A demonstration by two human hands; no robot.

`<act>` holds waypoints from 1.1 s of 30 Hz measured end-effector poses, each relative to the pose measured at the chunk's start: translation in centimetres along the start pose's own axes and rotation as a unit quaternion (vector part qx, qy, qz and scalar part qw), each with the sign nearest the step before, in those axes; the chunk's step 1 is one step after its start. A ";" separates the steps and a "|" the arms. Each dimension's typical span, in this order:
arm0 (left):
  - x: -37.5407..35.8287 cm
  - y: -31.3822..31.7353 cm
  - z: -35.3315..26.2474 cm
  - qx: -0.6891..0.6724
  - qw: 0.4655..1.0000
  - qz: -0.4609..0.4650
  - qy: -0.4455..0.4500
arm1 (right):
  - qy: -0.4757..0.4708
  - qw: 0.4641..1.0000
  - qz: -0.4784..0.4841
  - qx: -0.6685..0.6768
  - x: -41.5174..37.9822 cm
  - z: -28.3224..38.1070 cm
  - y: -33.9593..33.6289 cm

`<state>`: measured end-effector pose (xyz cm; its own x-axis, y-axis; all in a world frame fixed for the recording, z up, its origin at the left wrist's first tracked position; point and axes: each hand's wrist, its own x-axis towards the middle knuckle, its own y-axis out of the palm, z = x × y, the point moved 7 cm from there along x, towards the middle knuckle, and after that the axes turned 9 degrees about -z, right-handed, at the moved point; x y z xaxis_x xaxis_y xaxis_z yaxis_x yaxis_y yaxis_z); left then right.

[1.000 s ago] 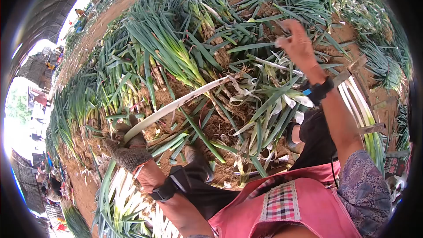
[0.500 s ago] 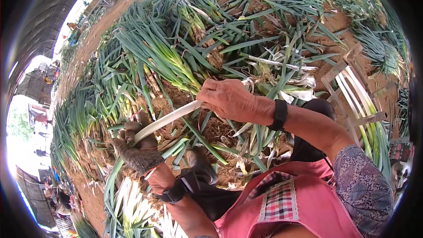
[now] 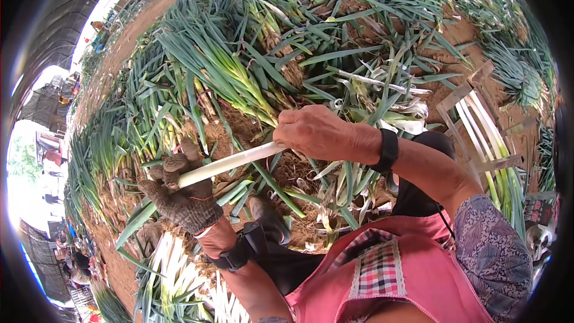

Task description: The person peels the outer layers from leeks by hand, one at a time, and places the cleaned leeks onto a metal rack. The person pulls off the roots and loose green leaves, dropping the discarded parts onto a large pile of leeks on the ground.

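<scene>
A long green onion (image 3: 236, 163) with a smooth white stalk stretches between my two hands. My left hand (image 3: 184, 194), in a soiled knit glove, is closed around its lower left part, and green leaves hang out below the glove. At the stalk's other end, my bare right hand (image 3: 323, 133) pinches the tip; its fingertips are partly hidden. Right behind the stalk lies a bunch of unpeeled green onions (image 3: 221, 72) with long green leaves. A pile of white-stalked green onions (image 3: 173, 263) rests below my left hand.
Loose leaves and peeled skins (image 3: 382, 98) are strewn over the brown soil (image 3: 224, 128). To the right, a slatted frame (image 3: 454, 98) holds several white-stalked green onions (image 3: 490, 131). My boot (image 3: 269, 218) is on the ground below the stalk. People are far off at the left edge.
The stalk has gone from slightly bowed to straight. My left hand has shifted a little left, and my right hand slightly right, both still on the green onion.
</scene>
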<state>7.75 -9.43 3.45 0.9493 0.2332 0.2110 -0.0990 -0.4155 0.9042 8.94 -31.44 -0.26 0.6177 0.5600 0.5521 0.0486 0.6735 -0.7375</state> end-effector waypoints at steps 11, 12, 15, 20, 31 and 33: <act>0.1 0.0 0.7 -0.012 0.999 0.009 -0.032 | -0.036 0.998 -0.008 -0.049 -0.1 0.4 0.1; 0.2 0.0 0.7 -0.028 0.999 0.004 -0.040 | -0.032 0.999 -0.003 -0.040 -0.2 0.2 0.1; 0.4 -0.1 0.3 -0.074 0.996 -0.015 -0.052 | 0.013 0.987 -0.117 0.106 0.0 -1.2 -1.4; 0.8 -1.3 -1.7 -0.109 0.994 -0.001 -0.033 | 0.189 0.916 -0.078 0.344 -0.7 -4.7 -2.9; 0.8 -2.2 -4.1 -0.069 0.996 -0.024 0.053 | 0.116 0.908 -0.378 -0.140 -3.3 -9.8 -12.5; 0.9 -2.3 -3.7 -0.090 0.995 -0.028 0.042 | 0.073 0.934 -0.331 -0.113 -2.2 -6.7 -9.9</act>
<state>7.71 -5.05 2.96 0.9273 0.3268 0.1824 -0.1059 -0.2382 0.9654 12.37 -42.57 3.19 0.4927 -0.0256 0.8698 0.6122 0.7205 -0.3256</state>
